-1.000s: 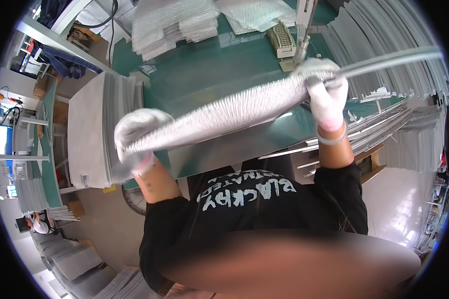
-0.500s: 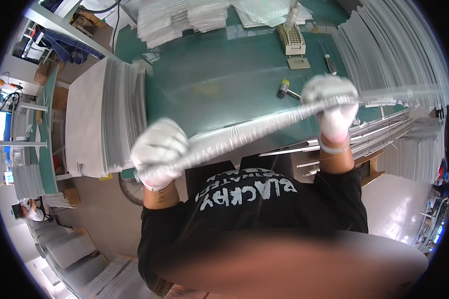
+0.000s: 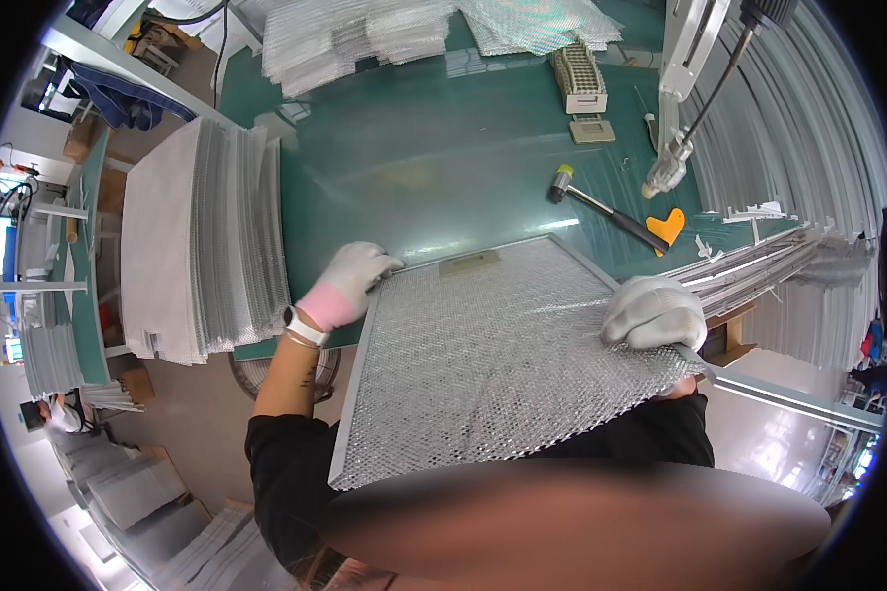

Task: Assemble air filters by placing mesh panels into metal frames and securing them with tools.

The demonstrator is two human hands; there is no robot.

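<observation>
A silvery metal mesh filter panel (image 3: 483, 345) lies tilted in front of me, its far edge over the green table. Thin metal framing borders its left, far and right sides; the near mesh edge is bare. My left hand (image 3: 350, 281), in a white glove with a pink cuff, pinches the frame at the far left corner. My right hand (image 3: 655, 313), also gloved, is closed over the right edge, its thumb hidden. From the near right corner a metal frame strip (image 3: 798, 399) sticks out to the right. A small label plate (image 3: 469, 262) sits at the far edge.
On the green table (image 3: 394, 177) lie a hammer (image 3: 611, 215), an orange heart-shaped piece (image 3: 666, 229) and a beige slotted box (image 3: 579, 79). Mesh sheets (image 3: 202, 246) stand stacked at left, more (image 3: 798, 138) at right. A hanging driver tool (image 3: 672, 163) reaches down at right.
The panel has swung from nearly edge-on to face up, its near side lowered toward me. My right hand has come down and nearer; my left has shifted to the far corner. The hanging tool now shows.
</observation>
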